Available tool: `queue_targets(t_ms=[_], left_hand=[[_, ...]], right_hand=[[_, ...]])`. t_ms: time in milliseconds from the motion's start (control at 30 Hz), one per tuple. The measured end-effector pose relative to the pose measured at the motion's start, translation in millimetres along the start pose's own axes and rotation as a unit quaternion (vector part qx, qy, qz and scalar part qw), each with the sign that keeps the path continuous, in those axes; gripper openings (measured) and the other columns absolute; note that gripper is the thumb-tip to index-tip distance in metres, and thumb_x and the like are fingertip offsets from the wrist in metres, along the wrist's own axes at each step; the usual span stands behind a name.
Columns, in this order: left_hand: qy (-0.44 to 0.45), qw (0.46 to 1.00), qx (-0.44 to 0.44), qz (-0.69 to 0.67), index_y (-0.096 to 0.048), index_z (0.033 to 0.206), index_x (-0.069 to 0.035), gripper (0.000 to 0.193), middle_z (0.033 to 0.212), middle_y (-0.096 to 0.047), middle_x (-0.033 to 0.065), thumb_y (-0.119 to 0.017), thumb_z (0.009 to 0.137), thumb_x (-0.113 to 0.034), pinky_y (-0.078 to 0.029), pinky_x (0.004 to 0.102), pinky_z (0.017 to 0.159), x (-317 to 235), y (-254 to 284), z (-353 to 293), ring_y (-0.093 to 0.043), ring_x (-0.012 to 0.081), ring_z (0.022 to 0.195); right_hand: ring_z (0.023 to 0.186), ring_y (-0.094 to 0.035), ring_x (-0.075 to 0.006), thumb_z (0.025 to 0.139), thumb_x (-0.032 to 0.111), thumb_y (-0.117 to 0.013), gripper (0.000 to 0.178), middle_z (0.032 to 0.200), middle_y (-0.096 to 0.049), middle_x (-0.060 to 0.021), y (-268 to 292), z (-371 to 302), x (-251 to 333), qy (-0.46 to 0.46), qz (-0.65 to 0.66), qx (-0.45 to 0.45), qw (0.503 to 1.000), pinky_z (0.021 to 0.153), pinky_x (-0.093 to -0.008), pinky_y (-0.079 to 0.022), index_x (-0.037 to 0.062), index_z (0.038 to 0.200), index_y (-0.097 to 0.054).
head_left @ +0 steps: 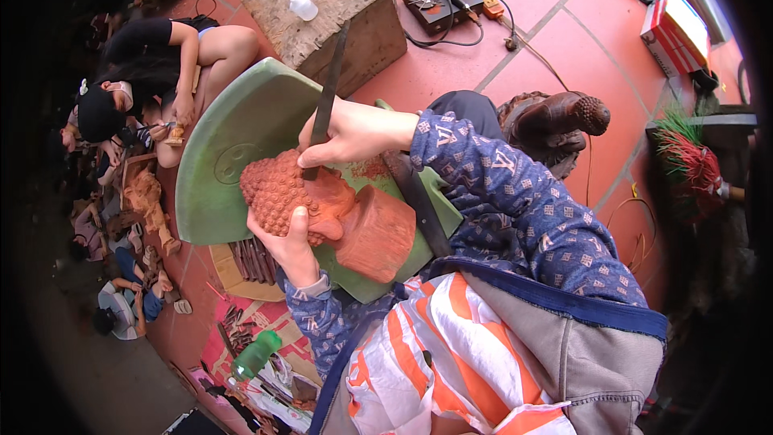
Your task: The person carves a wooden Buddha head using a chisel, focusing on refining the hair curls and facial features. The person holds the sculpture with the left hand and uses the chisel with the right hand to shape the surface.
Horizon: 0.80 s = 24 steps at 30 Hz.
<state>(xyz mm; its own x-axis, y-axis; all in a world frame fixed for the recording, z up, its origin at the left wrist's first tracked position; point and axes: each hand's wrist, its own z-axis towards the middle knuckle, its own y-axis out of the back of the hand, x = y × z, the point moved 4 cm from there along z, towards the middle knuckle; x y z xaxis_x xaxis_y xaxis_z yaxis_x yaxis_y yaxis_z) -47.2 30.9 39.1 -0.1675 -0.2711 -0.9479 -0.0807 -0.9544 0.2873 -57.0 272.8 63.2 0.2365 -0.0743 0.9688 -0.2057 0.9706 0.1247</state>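
A reddish-brown carved wooden head (270,181) with rows of small curls lies tilted on a green plastic chair (211,153). Its neck ends in a thick round block (377,234). Fingers wrapped round the curls from below, my left hand (291,248) steadies it, thumb pressed near the ear. My right hand (358,130) grips a long, dark, flat metal tool (330,76), whose lower end touches the head at the hairline beside the face. I cannot tell whether it is a file or a blade. Reddish wood shavings (369,167) lie on the chair just past the head.
A rough wooden block (354,28) bears a small white squeeze bottle (301,5). Right of it sit a wired control box (435,8) and a dark carved figure (555,125). Carving tools (254,262) and a green bottle (256,354) lie lower left. A co-worker (145,72) sits left.
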Motion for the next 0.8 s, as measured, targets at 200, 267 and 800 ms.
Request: queue_targets(t_ms=[200,267,800], left_hand=[[0.025,0.997,0.019,-0.077,-0.032,0.143,0.001,0.074,0.134,-0.049,0.0174,-0.073,0.087,-0.025,-0.046,0.0430,0.104,-8.2,-9.4,-6.6,-0.054,0.0275,0.120],[0.013,0.997,0.022,-0.067,-0.032,0.143,0.001,0.074,0.134,-0.049,0.0174,-0.073,0.087,-0.025,-0.047,0.0427,0.104,-5.4,-6.8,-6.8,-0.055,0.0274,0.121],[0.022,0.996,0.032,-0.079,-0.032,0.142,0.000,0.074,0.134,-0.048,0.0166,-0.071,0.086,-0.028,-0.046,0.0422,0.103,-8.0,-7.1,-6.6,-0.054,0.0265,0.120]], right_hand=[[0.070,-0.064,-0.0136,0.086,0.024,-0.073,0.025,0.073,-0.068,-0.0064,-13.1,-9.9,-4.2,0.045,-0.032,-0.036,0.998,0.065,-0.0305,-0.050,-0.0012,0.088,-0.073],[0.069,-0.063,-0.0137,0.086,0.024,-0.073,0.025,0.073,-0.068,-0.0066,-11.7,-8.3,4.9,0.022,-0.036,-0.015,0.999,0.064,-0.0303,-0.050,-0.0012,0.088,-0.073],[0.077,-0.067,-0.0239,0.087,0.025,-0.072,0.026,0.083,-0.069,-0.0140,-10.2,-15.5,2.6,0.002,-0.013,-0.006,1.000,0.072,-0.0350,-0.052,-0.0003,0.090,-0.072]])
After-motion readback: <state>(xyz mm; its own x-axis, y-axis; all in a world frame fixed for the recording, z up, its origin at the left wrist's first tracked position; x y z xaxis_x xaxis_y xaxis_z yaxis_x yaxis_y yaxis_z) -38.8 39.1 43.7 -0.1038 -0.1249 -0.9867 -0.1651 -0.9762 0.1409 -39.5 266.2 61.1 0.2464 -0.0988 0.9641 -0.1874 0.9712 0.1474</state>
